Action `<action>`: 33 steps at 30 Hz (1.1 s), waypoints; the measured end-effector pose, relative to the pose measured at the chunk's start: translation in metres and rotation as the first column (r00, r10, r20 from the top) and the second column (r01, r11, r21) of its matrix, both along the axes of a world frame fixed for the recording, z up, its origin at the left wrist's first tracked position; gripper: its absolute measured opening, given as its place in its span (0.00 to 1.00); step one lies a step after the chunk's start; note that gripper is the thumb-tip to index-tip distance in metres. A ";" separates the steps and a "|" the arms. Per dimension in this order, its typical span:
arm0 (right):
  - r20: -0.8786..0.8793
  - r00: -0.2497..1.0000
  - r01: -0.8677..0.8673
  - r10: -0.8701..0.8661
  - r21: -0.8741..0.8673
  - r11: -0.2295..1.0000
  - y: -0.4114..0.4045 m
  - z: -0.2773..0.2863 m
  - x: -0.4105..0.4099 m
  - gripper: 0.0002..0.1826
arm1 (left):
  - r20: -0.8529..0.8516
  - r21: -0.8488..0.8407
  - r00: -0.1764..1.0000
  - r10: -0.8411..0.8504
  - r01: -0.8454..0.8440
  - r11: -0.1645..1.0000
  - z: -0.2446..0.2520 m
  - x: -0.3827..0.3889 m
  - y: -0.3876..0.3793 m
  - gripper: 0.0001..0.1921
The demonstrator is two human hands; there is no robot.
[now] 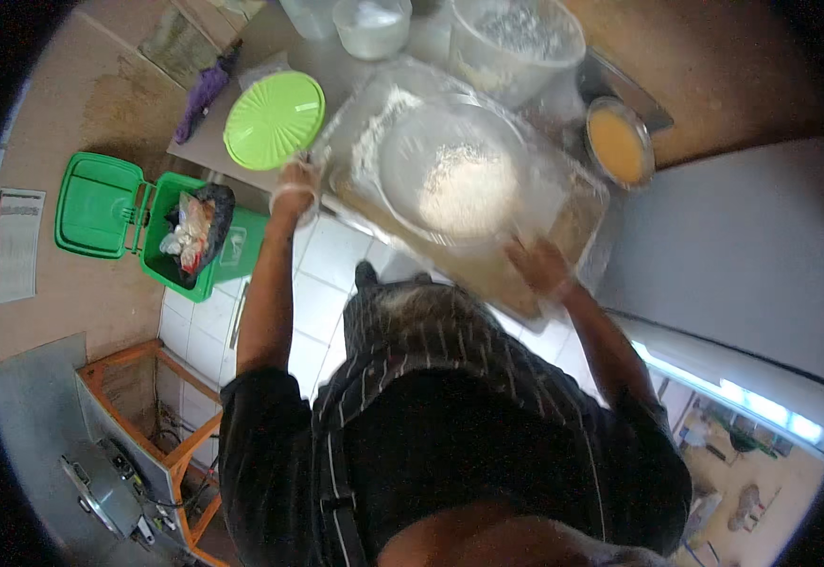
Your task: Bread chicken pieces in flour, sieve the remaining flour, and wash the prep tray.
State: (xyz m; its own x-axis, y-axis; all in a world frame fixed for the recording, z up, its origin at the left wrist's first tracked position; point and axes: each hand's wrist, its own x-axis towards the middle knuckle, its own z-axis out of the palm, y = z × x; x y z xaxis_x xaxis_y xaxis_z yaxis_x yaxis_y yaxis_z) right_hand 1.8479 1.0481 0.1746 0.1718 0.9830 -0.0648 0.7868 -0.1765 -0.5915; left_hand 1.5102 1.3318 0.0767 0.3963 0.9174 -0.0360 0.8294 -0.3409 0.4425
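A large tray (562, 241) lies on the counter, with white flour (383, 135) strewn over its left part. On it, or just above it, is a round, pale sieve or bowl (405, 156) with a heap of flour (470, 188) inside; motion blur hides which it is. My left hand (297, 186), in a clear plastic glove, is at the tray's left end, close to a light-green ribbed lid (275, 120). Blur hides whether its fingers grip anything. My right hand (541, 268), also blurred, is by the near right rim of the round vessel, over the tray; its grip is unclear.
Behind the tray stand a large clear tub (518, 57) and a smaller white tub (373, 28). A bowl of orange-yellow contents (619, 145) is at the right, beside a grey appliance surface (731, 241). An open green bin (241, 237) holding rubbish stands left. Purple cloth (206, 92) lies at the counter's edge.
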 end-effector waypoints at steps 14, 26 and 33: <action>-0.162 0.986 0.051 -0.041 0.053 0.997 -0.048 0.020 0.008 0.26 | 0.076 0.232 0.990 -0.118 0.098 0.968 -0.018 -0.004 0.005 0.24; -0.028 0.995 0.019 -0.097 -0.890 0.455 0.047 0.104 -0.037 0.22 | -0.018 -0.306 1.000 -0.024 0.018 0.952 0.054 0.015 -0.024 0.22; 0.253 0.901 -0.126 0.351 -0.622 0.772 -0.003 -0.040 0.015 0.17 | -0.227 -0.040 0.953 -0.199 0.195 0.980 0.026 0.020 -0.008 0.21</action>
